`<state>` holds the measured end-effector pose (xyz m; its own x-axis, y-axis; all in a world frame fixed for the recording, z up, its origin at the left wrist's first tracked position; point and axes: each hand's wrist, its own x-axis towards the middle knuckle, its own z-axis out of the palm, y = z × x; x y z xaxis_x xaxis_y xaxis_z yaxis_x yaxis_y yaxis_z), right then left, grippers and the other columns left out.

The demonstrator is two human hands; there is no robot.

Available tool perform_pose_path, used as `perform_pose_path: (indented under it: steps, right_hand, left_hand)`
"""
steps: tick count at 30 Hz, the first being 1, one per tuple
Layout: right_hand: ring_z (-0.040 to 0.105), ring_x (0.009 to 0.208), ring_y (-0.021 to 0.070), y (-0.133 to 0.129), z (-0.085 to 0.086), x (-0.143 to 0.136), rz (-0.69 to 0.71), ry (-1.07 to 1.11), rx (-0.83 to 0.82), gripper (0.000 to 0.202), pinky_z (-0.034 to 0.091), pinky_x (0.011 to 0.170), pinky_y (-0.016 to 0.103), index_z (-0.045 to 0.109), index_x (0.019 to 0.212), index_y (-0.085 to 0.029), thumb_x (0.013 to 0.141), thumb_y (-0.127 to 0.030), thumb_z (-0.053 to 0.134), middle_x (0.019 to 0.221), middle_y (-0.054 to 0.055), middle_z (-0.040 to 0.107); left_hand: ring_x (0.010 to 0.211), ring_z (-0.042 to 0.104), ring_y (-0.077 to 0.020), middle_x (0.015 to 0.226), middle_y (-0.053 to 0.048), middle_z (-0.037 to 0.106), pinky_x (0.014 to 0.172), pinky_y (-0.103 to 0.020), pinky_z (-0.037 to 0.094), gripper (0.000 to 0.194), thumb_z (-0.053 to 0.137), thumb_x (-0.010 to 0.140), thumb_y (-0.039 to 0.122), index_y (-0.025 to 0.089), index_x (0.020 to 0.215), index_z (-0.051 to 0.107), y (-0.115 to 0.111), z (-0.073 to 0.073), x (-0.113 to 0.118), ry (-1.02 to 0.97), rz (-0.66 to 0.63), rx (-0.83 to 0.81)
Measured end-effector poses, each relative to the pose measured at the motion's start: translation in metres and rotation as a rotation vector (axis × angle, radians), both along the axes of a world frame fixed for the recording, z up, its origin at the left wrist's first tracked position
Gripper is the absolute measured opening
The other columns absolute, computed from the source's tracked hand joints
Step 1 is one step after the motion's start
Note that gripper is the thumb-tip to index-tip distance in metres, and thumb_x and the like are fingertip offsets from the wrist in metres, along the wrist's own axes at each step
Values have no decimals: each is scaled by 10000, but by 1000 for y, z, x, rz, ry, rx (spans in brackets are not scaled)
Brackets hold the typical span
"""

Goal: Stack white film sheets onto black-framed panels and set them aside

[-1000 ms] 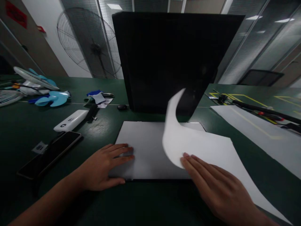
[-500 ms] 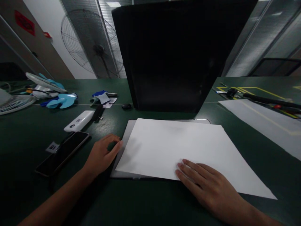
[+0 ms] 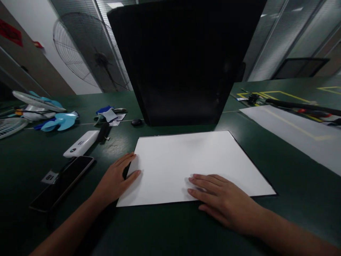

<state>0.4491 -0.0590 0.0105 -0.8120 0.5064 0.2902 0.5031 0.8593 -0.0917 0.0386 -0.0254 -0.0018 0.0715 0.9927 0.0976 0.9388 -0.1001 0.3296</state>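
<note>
A white sheet of paper [image 3: 170, 160] lies flat on the green table, over a thin board whose dark edge shows along its right side. My left hand [image 3: 115, 179] is at the sheet's left edge, thumb and fingers apart, with the thumb over the paper. Near the front edge, my right hand [image 3: 220, 199] rests on the sheet with its fingers stretched out. Neither hand grips anything.
Behind the sheet stands a large black panel [image 3: 178, 67]. A black phone [image 3: 62, 183] and a white device [image 3: 81, 144] lie at the left, near blue fan blades [image 3: 60, 121]. At the right is another white sheet [image 3: 295, 131].
The paper has shifted left and now covers the grey board, nearly lined up with it. My left thumb has come over the paper. My right hand has moved slightly left, and the camera view has shifted.
</note>
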Motion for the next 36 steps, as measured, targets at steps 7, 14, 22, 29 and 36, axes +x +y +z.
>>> perform_pose_path:
  steps: [7, 14, 22, 29, 36]
  right_hand:
    - [489, 1422, 308, 85, 5, 123, -704, -20, 72, 556, 432, 1161, 514, 469, 1583, -218, 1076, -445, 430, 1626, 129, 423]
    - [256, 1529, 465, 133, -30, 284, -1541, -98, -169, 923, 242, 1172, 704, 435, 1600, -123, 990, -782, 223, 1648, 261, 321]
    - [530, 1302, 416, 123, -27, 291, -1462, -264, -154, 754, 458, 973, 563, 586, 1477, -271, 1026, -694, 156, 1528, 165, 522]
    - [670, 1000, 352, 111, -4, 251, -1518, -318, -131, 459, 413, 744, 445, 694, 1191, -79, 1034, -284, 314, 1167, 285, 670]
    - [667, 844, 338, 96, 8, 193, -1503, 239, 134, 496, 456, 727, 425, 665, 1199, -141, 990, -508, 404, 1023, 224, 716]
  left_hand:
    - [1484, 476, -369, 1610, -132, 511, 1220, -613, 371, 809, 532, 912, 711, 172, 1514, 561, 2, 0, 1, 9, -15, 17]
    - [1493, 468, -362, 1618, -118, 501, 1230, -601, 369, 800, 502, 926, 722, 181, 1512, 570, 4, -3, -1, 38, -28, 23]
    - [1477, 489, -361, 1609, -127, 509, 1225, -582, 386, 781, 511, 934, 708, 182, 1509, 572, 5, -6, -4, 57, -54, 52]
    - [1485, 479, -358, 1614, -130, 501, 1225, -609, 367, 732, 529, 956, 659, 188, 1516, 562, 4, -5, -4, 50, -59, 45]
    - [1492, 468, -362, 1617, -123, 499, 1227, -616, 366, 709, 533, 969, 635, 200, 1528, 550, 3, -6, -5, 58, -65, 49]
